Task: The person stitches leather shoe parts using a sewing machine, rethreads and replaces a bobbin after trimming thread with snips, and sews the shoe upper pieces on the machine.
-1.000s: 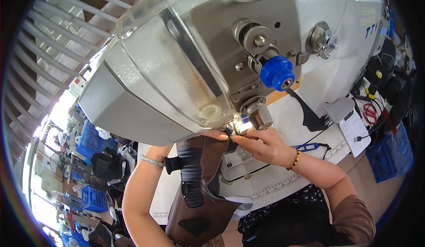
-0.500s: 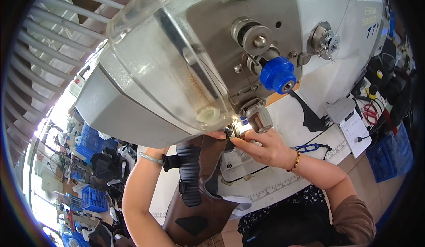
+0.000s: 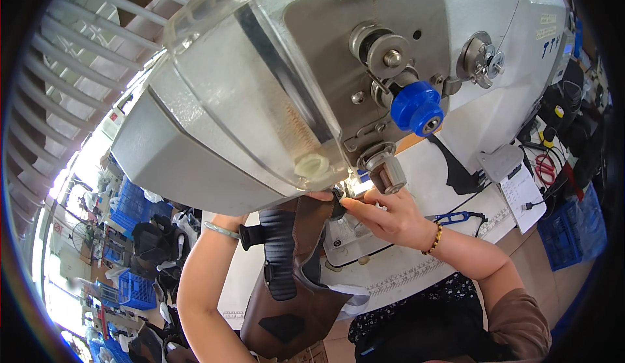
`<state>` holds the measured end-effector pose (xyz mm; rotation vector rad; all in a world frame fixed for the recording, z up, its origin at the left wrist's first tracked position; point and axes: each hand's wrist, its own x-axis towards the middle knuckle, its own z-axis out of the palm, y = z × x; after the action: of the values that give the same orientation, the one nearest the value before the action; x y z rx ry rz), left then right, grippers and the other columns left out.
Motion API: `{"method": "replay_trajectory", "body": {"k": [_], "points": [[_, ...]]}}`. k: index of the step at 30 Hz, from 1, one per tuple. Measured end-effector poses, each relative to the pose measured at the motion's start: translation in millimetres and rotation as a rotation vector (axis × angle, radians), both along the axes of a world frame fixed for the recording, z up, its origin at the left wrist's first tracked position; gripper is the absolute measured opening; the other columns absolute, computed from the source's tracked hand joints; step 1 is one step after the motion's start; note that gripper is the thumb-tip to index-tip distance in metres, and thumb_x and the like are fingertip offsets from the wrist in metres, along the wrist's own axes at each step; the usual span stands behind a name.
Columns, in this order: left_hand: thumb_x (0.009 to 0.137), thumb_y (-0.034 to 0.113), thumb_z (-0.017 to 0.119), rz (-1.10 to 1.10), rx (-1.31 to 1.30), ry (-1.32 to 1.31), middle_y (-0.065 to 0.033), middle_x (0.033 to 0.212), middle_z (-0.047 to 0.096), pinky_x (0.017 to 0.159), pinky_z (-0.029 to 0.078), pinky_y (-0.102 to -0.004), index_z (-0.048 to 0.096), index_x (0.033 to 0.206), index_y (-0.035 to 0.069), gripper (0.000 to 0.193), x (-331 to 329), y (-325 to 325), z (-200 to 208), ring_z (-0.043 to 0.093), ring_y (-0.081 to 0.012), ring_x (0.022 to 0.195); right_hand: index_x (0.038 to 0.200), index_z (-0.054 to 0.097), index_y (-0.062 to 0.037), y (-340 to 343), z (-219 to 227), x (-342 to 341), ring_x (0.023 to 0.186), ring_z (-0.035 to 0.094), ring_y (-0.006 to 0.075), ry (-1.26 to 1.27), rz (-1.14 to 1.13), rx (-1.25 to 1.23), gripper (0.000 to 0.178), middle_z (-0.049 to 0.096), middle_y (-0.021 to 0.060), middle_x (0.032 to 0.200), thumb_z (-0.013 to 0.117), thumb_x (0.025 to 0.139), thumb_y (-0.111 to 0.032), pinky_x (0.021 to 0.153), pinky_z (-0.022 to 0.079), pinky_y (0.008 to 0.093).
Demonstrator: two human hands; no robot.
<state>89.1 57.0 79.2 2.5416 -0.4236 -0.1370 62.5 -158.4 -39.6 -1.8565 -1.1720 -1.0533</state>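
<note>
Beneath the head of a grey sewing machine (image 3: 189, 161) lies a brown leather-like piece, apparently a boot upper (image 3: 286, 311), with a black ribbed panel (image 3: 278, 249) and black buckles. Its dark top edge is at the lit needle area (image 3: 350, 190). My left hand (image 3: 319, 196) is mostly hidden by the machine head; one finger shows, pressed on the upper's top edge. Just right of the needle area, my right hand (image 3: 396, 218) has thumb and forefinger closed at the dark edge. What lies between the fingertips is small and partly hidden.
The white machine table (image 3: 416, 282) carries a ruler strip, a blue-handled tool (image 3: 452, 218), a black cut piece (image 3: 456, 168) and a written sheet (image 3: 523, 197). A blue crate (image 3: 563, 236) stands at right. Blue crates (image 3: 137, 291) and dark uppers fill the left; a white slatted guard (image 3: 84, 57) is upper left.
The dark bar behind the machine's clear cover shows longer and reaches lower. The dark edge between my hands has shifted slightly. The machine sits a little further right in the view.
</note>
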Motion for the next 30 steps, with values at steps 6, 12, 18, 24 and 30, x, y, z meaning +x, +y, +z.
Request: {"method": "replay_trajectory", "body": {"k": [6,12,18,24,30], "points": [[0.052,0.038,0.083,-0.004,-0.019,0.004,-0.0051,0.087,0.064,0.074,0.046,-0.0314,0.066,0.088,0.006,0.051,3.1,-1.2,1.5,0.057,-0.018,0.08,0.115,0.057,-0.009,-1.3,-4.3,1.0,0.072,0.047,0.0163,-0.017,-0.005,-0.009,0.056,0.047,0.0013,0.082,0.067,0.061,-0.002,0.063,0.039,0.0296],[0.052,0.037,0.083,-0.007,-0.043,0.016,-0.0049,0.086,0.064,0.074,0.046,-0.0314,0.066,0.087,0.006,0.051,5.7,-0.4,1.0,0.057,-0.0179,0.08,0.112,0.058,-0.009,-1.5,0.9,0.9,0.071,0.046,0.0166,-0.028,-0.023,-0.027,0.054,0.047,0.0012,0.082,0.066,0.06,-0.002,0.064,0.039,0.0295],[0.052,0.037,0.084,-0.01,-0.069,0.025,-0.0047,0.086,0.064,0.074,0.046,-0.0314,0.066,0.087,0.006,0.05,5.7,-0.3,-0.4,0.057,-0.0178,0.079,0.11,0.059,-0.0084,-0.6,1.9,2.7,0.07,0.046,0.0166,-0.012,-0.013,0.021,0.05,0.047,0.0002,0.079,0.067,0.061,-0.002,0.063,0.039,0.029],[0.051,0.036,0.084,-0.004,-0.093,0.027,-0.0045,0.085,0.064,0.074,0.046,-0.0314,0.066,0.086,0.005,0.05,2.3,0.9,1.3,0.057,-0.0177,0.079,0.111,0.058,-0.0089,0.4,3.0,-0.1,0.07,0.045,0.0167,0.038,-0.01,0.058,0.05,0.047,0.0003,0.078,0.068,0.063,-0.003,0.062,0.039,0.0288],[0.051,0.035,0.084,-0.003,-0.125,0.016,-0.0043,0.085,0.064,0.073,0.046,-0.0313,0.066,0.086,0.005,0.049,-0.4,-0.2,7.3,0.057,-0.0176,0.078,0.113,0.057,-0.01,-0.1,2.1,1.2,0.07,0.044,0.0166,-0.022,-0.022,0.03,0.051,0.046,0.0002,0.078,0.068,0.064,-0.004,0.062,0.039,0.029]]}}
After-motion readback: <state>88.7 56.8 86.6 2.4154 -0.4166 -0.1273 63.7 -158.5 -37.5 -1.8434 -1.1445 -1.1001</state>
